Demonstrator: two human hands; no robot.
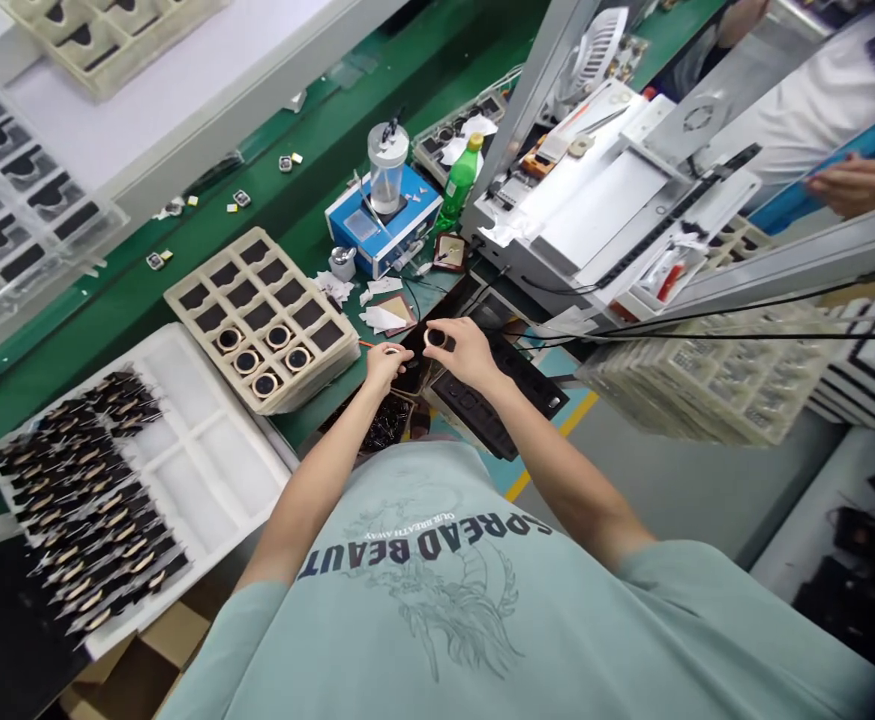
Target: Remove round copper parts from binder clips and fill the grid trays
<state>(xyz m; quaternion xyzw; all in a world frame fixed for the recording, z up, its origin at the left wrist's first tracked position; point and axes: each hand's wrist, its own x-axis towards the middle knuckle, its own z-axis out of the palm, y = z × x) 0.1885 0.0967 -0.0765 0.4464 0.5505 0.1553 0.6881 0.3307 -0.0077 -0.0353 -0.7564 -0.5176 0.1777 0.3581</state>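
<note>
At the green bench (324, 407), right hand (468, 352) pinches a round piece (436, 339); left hand (386, 366), can't tell; tray (258, 236) holds five, more slots (290, 292) unfilled.

The worktop (302, 220) was smooth and faintly shiny, and the cream tray (313, 378) on it looked like matt moulded plastic. The round watch cases (298, 357) had glossy dark faces inside gold-toned, metallic-looking rims. I saw a green bottle (458, 188) of shiny, translucent plastic beside a smooth, hard-shelled blue box (407, 230). The tissue scraps (383, 319) were crumpled matt paper, the T-shirt (347, 640) soft matt cloth, the carton (174, 632) plain cardboard, the blister tray (13, 160) clear, glossy plastic.
</note>
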